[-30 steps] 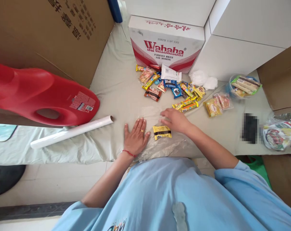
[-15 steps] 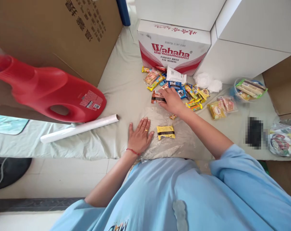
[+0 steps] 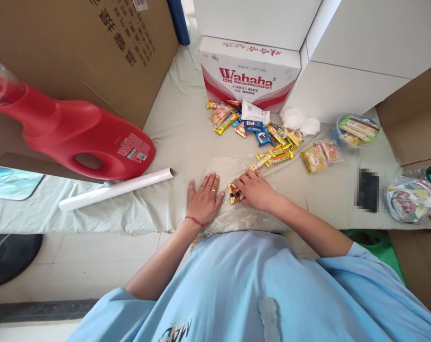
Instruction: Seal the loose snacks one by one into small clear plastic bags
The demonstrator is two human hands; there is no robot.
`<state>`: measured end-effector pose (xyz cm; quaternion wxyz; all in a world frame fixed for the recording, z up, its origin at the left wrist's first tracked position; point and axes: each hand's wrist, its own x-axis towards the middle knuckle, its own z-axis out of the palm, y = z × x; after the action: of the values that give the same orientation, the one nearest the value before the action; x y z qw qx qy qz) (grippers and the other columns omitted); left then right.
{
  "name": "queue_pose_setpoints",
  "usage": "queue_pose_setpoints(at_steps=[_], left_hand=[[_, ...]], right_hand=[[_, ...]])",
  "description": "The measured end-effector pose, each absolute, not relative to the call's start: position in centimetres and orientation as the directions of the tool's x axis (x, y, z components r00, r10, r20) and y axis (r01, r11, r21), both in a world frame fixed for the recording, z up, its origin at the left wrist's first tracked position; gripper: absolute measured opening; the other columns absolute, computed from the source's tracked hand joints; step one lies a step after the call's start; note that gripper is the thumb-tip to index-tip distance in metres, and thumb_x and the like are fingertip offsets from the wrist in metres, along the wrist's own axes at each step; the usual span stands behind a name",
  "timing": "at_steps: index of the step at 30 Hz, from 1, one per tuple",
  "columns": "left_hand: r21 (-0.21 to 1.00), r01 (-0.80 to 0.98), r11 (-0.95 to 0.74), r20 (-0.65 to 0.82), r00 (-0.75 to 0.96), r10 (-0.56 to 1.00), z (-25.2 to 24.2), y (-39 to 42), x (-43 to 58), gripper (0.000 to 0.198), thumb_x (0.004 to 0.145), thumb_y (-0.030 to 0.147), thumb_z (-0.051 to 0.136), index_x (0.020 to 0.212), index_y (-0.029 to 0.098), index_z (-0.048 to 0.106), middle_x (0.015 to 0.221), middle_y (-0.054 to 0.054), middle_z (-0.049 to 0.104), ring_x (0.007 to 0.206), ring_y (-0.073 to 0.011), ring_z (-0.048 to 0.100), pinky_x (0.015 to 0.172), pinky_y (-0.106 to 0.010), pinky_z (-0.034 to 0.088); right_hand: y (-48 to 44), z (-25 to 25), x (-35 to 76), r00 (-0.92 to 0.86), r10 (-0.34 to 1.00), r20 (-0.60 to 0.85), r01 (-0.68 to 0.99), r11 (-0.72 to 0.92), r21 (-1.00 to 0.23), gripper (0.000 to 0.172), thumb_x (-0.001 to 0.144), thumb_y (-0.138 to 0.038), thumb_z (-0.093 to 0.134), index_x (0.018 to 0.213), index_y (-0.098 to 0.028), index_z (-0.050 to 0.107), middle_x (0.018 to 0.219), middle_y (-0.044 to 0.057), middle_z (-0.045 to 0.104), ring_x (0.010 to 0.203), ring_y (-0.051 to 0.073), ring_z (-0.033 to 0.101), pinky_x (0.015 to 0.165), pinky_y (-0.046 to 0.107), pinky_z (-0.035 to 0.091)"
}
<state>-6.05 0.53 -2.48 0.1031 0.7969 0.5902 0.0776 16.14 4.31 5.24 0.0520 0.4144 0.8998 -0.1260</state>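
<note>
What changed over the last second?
The right hand brought the brown packet from the snack pile toward the person; it now overlaps the yellow packet under the fingers. Whether it's still gripped is unclear. The left hand stayed flat; the red jug stayed put.

Cloth-covd surface (image 3: 186, 128): snack pkts (image 3: 262, 137), 1 Wahaha box (image 3: 249, 78), 1 wht tube (image 3: 115, 190).

The white box (image 3: 249, 78) says "Wahaha" in big red letters, with a little ® after it. Below comes "PURIFIED WATER FOR DRINKING", and red Chinese writing runs along the top. The brown box (image 3: 76, 57) has black Chinese writing, the biggest being 温馨提. The red bottle (image 3: 90, 135) has a bar code. The blue shirt (image 3: 233, 285) shows "MA". Print on the snack packs (image 3: 253, 126) looks too tiny to read.
</note>
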Motion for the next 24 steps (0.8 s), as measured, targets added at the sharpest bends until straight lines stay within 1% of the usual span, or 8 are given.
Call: queue_pose_setpoints(at_steps=[3,6,9,12,15,17,21,24], left_hand=[[0.249,0.926,-0.282,0.003,0.291,0.957,-2.5,0.5,-6.0,0.065,0.106,0.047,0.028,0.165,0.018,0.027,0.169,-0.015,0.030,0.157,-0.0302,0.031,0.126,-0.068,0.003],[0.246,0.927,-0.283,0.003,0.291,0.957,-2.5,0.5,-6.0,0.066,0.106,0.048,0.028,0.165,0.018,0.027,0.169,-0.015,0.030,0.157,-0.0307,0.031,0.126,-0.069,0.004],[0.244,0.927,-0.285,0.007,0.292,0.956,-2.6,0.5,-6.0,0.065,0.106,0.048,0.027,0.165,0.018,0.027,0.169,-0.015,0.030,0.157,-0.0303,0.031,0.126,-0.069,0.005],[0.241,0.926,-0.290,0.014,0.295,0.955,-2.6,0.5,-6.0,0.064,0.107,0.047,0.027,0.164,0.018,0.029,0.169,-0.015,0.030,0.157,-0.0297,0.031,0.126,-0.069,0.004],[0.241,0.925,-0.293,0.018,0.298,0.954,-2.5,0.5,-6.0,0.064,0.107,0.047,0.027,0.163,0.017,0.031,0.169,-0.015,0.031,0.157,-0.0292,0.032,0.126,-0.068,0.003],[0.243,0.924,-0.294,0.021,0.298,0.954,-2.5,0.4,-6.0,0.064,0.107,0.047,0.027,0.163,0.017,0.031,0.169,-0.015,0.031,0.157,-0.0291,0.032,0.126,-0.068,0.003],[0.250,0.924,-0.288,0.023,0.292,0.956,-2.5,0.4,-6.0,0.064,0.107,0.047,0.026,0.164,0.019,0.030,0.169,-0.014,0.030,0.157,-0.0293,0.031,0.127,-0.067,0.003],[0.263,0.921,-0.288,0.026,0.292,0.956,-2.6,0.4,-6.0,0.064,0.107,0.047,0.026,0.164,0.019,0.030,0.169,-0.014,0.031,0.157,-0.0296,0.032,0.126,-0.068,0.003]], right_hand=[[3.8,4.9,16.2,-0.660,0.729,-0.183,0.751,0.642,-0.151,0.034,0.097,-0.024,0.061,0.129,-0.016,0.062,0.121,0.017,0.065,0.119,0.035,0.049,0.101,0.048,0.037],[3.3,4.8,17.1,-0.673,0.719,-0.174,0.740,0.652,-0.168,0.042,0.096,-0.026,0.063,0.137,-0.016,0.058,0.126,0.015,0.065,0.122,0.033,0.049,0.104,0.047,0.035],[3.2,4.9,18.0,-0.670,0.715,-0.200,0.742,0.634,-0.218,0.052,0.092,-0.027,0.071,0.141,-0.017,0.055,0.132,0.014,0.063,0.122,0.033,0.049,0.101,0.045,0.038],[3.3,5.2,18.2,-0.637,0.741,-0.215,0.767,0.579,-0.276,0.052,0.091,-0.028,0.074,0.139,-0.017,0.057,0.132,0.015,0.064,0.123,0.034,0.050,0.097,0.043,0.041],[3.3,5.3,17.4,-0.608,0.776,-0.169,0.781,0.546,-0.305,0.053,0.091,-0.034,0.075,0.137,-0.016,0.057,0.131,0.015,0.065,0.124,0.034,0.050,0.100,0.044,0.041],[3.3,5.2,16.7,-0.600,0.784,-0.159,0.789,0.547,-0.281,0.049,0.090,-0.034,0.075,0.133,-0.016,0.059,0.128,0.015,0.067,0.123,0.036,0.050,0.100,0.045,0.041],[3.0,5.0,16.1,-0.590,0.777,-0.221,0.807,0.556,-0.200,0.039,0.091,-0.026,0.071,0.127,-0.015,0.061,0.120,0.016,0.070,0.119,0.037,0.052,0.095,0.046,0.042],[3.0,5.4,16.7,-0.579,0.785,-0.218,0.815,0.551,-0.180,0.037,0.091,-0.023,0.068,0.127,-0.016,0.061,0.120,0.016,0.069,0.120,0.037,0.051,0.095,0.046,0.042]])
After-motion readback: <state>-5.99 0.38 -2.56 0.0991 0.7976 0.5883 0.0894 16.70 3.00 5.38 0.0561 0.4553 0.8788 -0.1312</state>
